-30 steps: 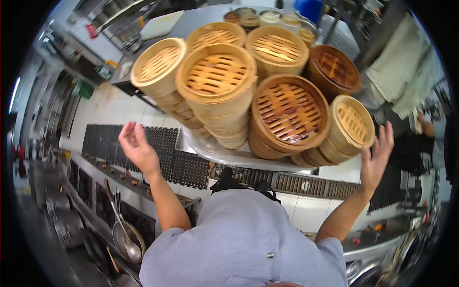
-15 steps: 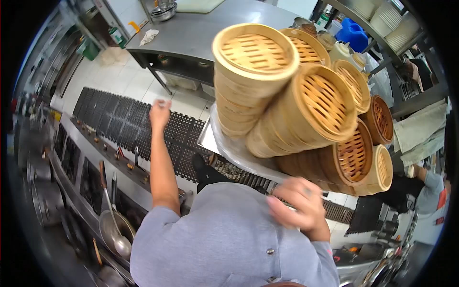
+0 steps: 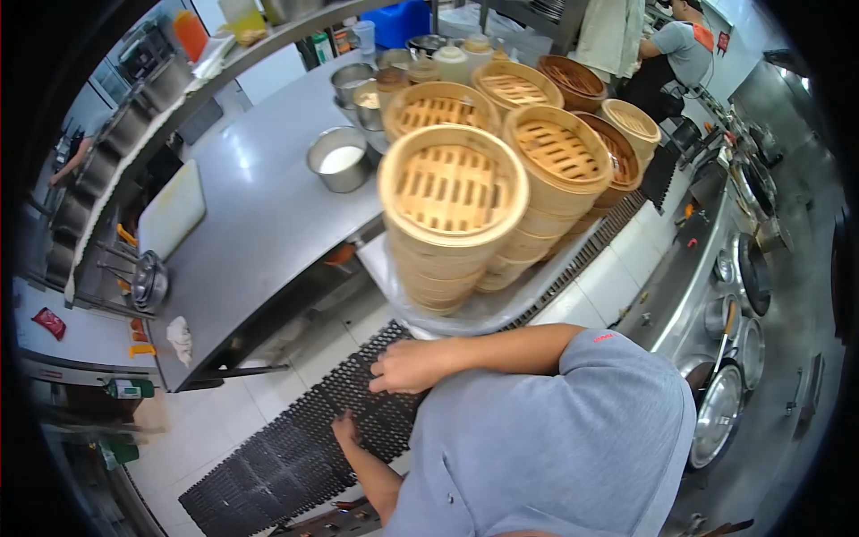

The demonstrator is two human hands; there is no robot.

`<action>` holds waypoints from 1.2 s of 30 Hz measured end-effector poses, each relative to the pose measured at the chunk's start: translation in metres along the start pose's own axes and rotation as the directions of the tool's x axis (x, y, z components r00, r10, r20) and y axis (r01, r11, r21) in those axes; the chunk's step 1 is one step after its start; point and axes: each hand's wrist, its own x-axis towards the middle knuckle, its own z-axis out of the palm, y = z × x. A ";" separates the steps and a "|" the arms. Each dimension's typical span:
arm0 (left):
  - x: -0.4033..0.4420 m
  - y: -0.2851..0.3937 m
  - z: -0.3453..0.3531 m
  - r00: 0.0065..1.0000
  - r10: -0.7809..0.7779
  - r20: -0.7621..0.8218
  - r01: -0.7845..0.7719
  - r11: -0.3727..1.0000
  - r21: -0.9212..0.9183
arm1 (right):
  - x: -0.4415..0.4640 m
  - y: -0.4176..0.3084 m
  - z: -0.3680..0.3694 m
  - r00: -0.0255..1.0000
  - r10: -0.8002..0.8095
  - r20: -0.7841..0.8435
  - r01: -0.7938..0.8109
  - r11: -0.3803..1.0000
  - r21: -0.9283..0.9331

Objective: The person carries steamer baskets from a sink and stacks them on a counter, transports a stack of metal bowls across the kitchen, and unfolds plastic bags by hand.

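Observation:
My right hand [image 3: 407, 366] is bent across the front of my body, fingers curled in, with nothing visible in it. Lower and to the left, my left hand [image 3: 345, 428] hangs above the black rubber mat [image 3: 268, 470], its small visible fingers partly apart and no object showing. Just beyond my right hand, not touched by it, rises a tall stack of bamboo steamers [image 3: 454, 183]. Another pale stack [image 3: 559, 152] stands close behind it, and darker brown steamers [image 3: 617, 152] are farther right. The stacks stand on a plastic-covered surface [image 3: 420, 318].
A steel table [image 3: 259, 224] on the left carries a metal pot of white contents [image 3: 340, 159] and a white cutting board [image 3: 173, 210]. Pans and lids [image 3: 716, 416] line the steel cooking range [image 3: 680, 304] on the right. Another person [image 3: 676, 58] is at the back right.
My view has swung left, bringing more of the steel table into sight. The steamer stacks now look more upright. My right hand has come across my body, nearer my left hand.

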 end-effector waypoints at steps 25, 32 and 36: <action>-0.002 -0.038 -0.164 0.992 -0.100 -0.080 0.105 0.992 0.066 | 0.202 0.049 0.087 0.793 0.270 0.547 -0.269 0.960 -0.083; 0.066 -0.053 -0.238 0.973 0.129 -0.189 -0.118 0.991 0.070 | 0.325 0.059 0.116 0.832 0.153 0.534 -0.136 0.988 -0.072; 0.084 -0.058 -0.268 0.906 0.044 -0.421 -0.119 0.981 -0.153 | 0.421 0.065 0.168 0.686 -0.107 0.720 0.046 0.994 0.104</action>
